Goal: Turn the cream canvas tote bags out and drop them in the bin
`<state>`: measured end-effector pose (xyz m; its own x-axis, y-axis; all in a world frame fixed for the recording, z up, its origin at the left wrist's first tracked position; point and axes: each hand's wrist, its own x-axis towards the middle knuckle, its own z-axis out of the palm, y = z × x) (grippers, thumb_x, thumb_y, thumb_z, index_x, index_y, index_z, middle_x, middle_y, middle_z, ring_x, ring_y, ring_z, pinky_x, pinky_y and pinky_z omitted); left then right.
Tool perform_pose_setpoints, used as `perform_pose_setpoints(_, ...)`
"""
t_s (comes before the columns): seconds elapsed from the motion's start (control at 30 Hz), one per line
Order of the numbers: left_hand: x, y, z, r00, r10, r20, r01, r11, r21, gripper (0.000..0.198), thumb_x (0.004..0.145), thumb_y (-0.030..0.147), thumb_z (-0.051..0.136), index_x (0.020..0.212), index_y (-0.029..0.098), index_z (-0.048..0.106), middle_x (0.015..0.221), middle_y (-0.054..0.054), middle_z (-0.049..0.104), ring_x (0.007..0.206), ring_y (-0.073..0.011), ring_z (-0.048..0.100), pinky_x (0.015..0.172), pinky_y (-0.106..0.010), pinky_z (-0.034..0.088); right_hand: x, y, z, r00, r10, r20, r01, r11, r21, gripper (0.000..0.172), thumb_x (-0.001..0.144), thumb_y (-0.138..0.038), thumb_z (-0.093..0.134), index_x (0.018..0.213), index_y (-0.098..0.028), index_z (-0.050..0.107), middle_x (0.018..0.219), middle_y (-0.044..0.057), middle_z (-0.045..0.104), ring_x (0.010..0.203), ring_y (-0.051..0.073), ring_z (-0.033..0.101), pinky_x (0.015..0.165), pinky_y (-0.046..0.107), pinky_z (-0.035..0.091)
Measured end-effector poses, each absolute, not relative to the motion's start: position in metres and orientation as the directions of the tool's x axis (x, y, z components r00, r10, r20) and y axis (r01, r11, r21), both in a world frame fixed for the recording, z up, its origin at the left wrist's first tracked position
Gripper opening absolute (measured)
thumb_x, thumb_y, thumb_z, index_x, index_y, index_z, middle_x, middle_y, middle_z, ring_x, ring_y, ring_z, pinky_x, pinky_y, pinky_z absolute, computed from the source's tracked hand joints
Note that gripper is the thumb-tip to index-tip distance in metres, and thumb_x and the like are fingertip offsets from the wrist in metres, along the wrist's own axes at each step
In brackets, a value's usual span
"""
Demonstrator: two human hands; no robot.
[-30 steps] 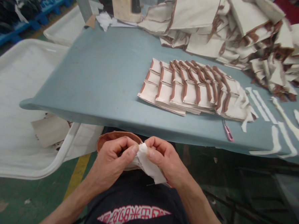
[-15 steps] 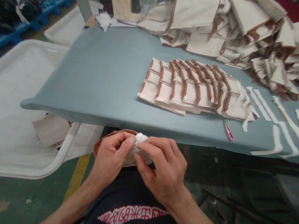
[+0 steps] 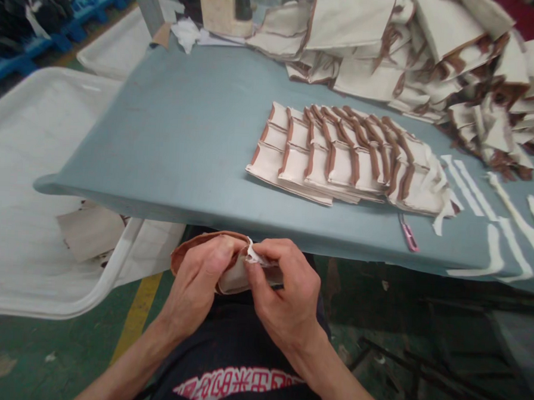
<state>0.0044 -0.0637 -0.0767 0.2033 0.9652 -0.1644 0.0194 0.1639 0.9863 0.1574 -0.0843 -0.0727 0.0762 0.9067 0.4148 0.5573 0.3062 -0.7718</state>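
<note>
In front of my body, just off the table edge, a cream fabric piece with brown edging (image 3: 235,280) is held between both hands. My left hand (image 3: 200,274) is closed around its left part, thumb on top near the brown edge. My right hand (image 3: 284,284) pinches its right part at a small white strip (image 3: 254,256), thumb and forefinger pressed together there. The fabric's far side bulges in a brown curve behind my left fingers. My palms hide much of the piece.
On the blue-covered table (image 3: 162,141) lies an overlapping row of cream pieces with brown edges (image 3: 341,159). A pink thread snipper (image 3: 409,234) and white strips (image 3: 492,250) lie to the right. A large fabric pile (image 3: 358,67) is behind. A white bin (image 3: 24,223) stands left.
My right hand has shifted slightly left and the white strip now sits lower between its fingertips. My left thumb has drawn back from the strip, and more of the fabric's brown edge shows.
</note>
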Motion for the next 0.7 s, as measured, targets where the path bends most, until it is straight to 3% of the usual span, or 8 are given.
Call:
perform_pose_setpoints(0.1,0.005,-0.061,-0.069,0.246,0.951,-0.185,0.046,0.179,0.983,0.021,0.093,0.037,0.070,0.092,0.017,0.078,0.091,-0.004,0.077,0.077,-0.0188,0.067,0.068,-0.024,0.052,0.158,-0.084,-0.069,0.141,0.964,0.225,0.368,0.160,-0.916,0.012,0.099,-0.022,0.063,0.089,-0.021,0.068,0.083,0.003,0.075,0.073,0.017,0.067,0.069,0.030,0.052)
perform_pose_setpoints(0.17,0.006,-0.059,-0.063,0.250,0.952,-0.175,0.080,0.160,0.984,0.016,0.090,0.032,0.070,0.088,0.017,0.078,0.089,-0.004,0.078,0.077,-0.0184,0.068,0.068,-0.023,0.052,0.160,-0.082,-0.069,0.150,0.981,0.122,0.269,0.079,-0.960,0.014,0.098,-0.025,0.064,0.086,-0.021,0.068,0.081,0.002,0.073,0.070,0.016,0.065,0.066,0.028,0.051)
perform_pose_setpoints(0.37,0.006,-0.056,-0.062,0.252,0.954,-0.165,0.129,0.136,0.982,0.025,0.096,0.034,0.065,0.091,0.018,0.083,0.101,-0.007,0.082,0.087,-0.0205,0.072,0.076,-0.024,0.054,0.185,-0.075,-0.058,0.316,0.948,0.048,0.130,0.007,-0.992,0.019,0.097,-0.032,0.065,0.081,-0.021,0.066,0.071,-0.001,0.066,0.063,0.014,0.058,0.059,0.026,0.046)
perform_pose_setpoints(0.43,0.005,-0.056,-0.065,0.245,0.953,-0.179,0.122,0.153,0.981,0.028,0.097,0.037,0.064,0.092,0.018,0.084,0.105,-0.007,0.082,0.088,-0.0208,0.073,0.076,-0.024,0.054,0.192,-0.077,-0.047,0.242,0.970,0.018,0.107,-0.008,-0.994,0.022,0.098,-0.034,0.064,0.081,-0.021,0.066,0.068,-0.002,0.064,0.060,0.013,0.054,0.055,0.025,0.042)
perform_pose_setpoints(0.57,0.005,-0.056,-0.068,0.224,0.959,-0.174,0.124,0.149,0.981,0.030,0.100,0.039,0.063,0.091,0.020,0.085,0.111,-0.006,0.081,0.093,-0.0212,0.072,0.079,-0.024,0.054,0.190,-0.084,-0.035,-0.095,0.994,-0.054,0.213,-0.033,-0.976,0.027,0.102,-0.032,0.059,0.078,-0.021,0.065,0.066,-0.003,0.061,0.057,0.012,0.050,0.054,0.025,0.038)
perform_pose_setpoints(0.7,0.005,-0.058,-0.066,0.229,0.950,-0.212,0.094,0.195,0.976,0.031,0.100,0.041,0.063,0.094,0.019,0.084,0.100,-0.006,0.081,0.084,-0.0209,0.071,0.072,-0.024,0.054,0.182,-0.083,-0.038,-0.080,0.996,-0.036,0.370,-0.004,-0.929,0.023,0.101,-0.031,0.057,0.083,-0.020,0.065,0.067,-0.002,0.062,0.056,0.011,0.050,0.054,0.025,0.036)
